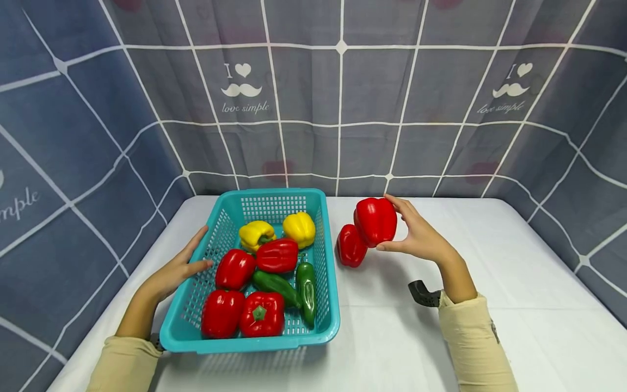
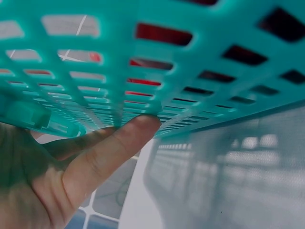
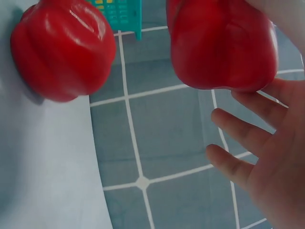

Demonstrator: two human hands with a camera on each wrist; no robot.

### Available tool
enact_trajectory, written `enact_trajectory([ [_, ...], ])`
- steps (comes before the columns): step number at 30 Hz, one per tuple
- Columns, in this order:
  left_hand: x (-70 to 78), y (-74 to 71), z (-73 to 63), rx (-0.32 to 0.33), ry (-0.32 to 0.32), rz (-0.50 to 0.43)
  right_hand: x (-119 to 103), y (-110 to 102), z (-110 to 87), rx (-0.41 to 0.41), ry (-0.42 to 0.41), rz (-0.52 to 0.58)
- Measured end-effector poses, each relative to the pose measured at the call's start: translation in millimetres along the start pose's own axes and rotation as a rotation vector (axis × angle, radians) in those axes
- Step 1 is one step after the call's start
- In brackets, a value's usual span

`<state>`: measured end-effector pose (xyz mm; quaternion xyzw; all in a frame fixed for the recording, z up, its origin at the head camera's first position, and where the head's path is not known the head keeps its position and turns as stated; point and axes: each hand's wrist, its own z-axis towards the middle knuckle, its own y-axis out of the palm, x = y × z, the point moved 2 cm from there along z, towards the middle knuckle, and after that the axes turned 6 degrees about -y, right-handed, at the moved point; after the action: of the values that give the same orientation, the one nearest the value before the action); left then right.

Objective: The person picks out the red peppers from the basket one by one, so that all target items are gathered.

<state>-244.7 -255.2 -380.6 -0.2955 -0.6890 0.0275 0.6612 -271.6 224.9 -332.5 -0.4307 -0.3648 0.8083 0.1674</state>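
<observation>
My right hand (image 1: 421, 234) holds a red bell pepper (image 1: 375, 221) above the white table, pinched between thumb and fingers. In the right wrist view this pepper (image 3: 224, 47) is off the surface, and the lower fingers (image 3: 231, 164) stand apart from it. Just left of it, a second red bell pepper (image 1: 351, 246) lies on the table. My left hand (image 1: 173, 275) rests against the left side of a teal basket (image 1: 332, 294), its fingers fairly straight. In the left wrist view a finger (image 2: 119, 152) touches the basket's slotted wall (image 2: 114, 90).
Inside the basket lie several red bell peppers (image 1: 262, 314), two yellow bell peppers (image 1: 299, 228) and two long green peppers (image 1: 306, 294). The white table (image 1: 392, 337) ends at a grey checked curtain (image 1: 372, 109) behind and at both sides.
</observation>
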Motion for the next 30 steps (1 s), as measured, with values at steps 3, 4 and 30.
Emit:
enact_trajectory([
  [3,-1.4,0.4,0.3,0.003,-0.010,-0.008,3.6,-1.8,-2.6,-0.005,0.023,0.001],
  [4,-2.0,0.6,0.6,0.003,-0.011,-0.009,4.9,-2.2,-3.4,-0.007,0.029,0.002],
  [30,-4.4,0.4,2.0,0.008,0.007,0.010,24.4,-11.1,-18.5,-0.034,0.145,-0.026],
])
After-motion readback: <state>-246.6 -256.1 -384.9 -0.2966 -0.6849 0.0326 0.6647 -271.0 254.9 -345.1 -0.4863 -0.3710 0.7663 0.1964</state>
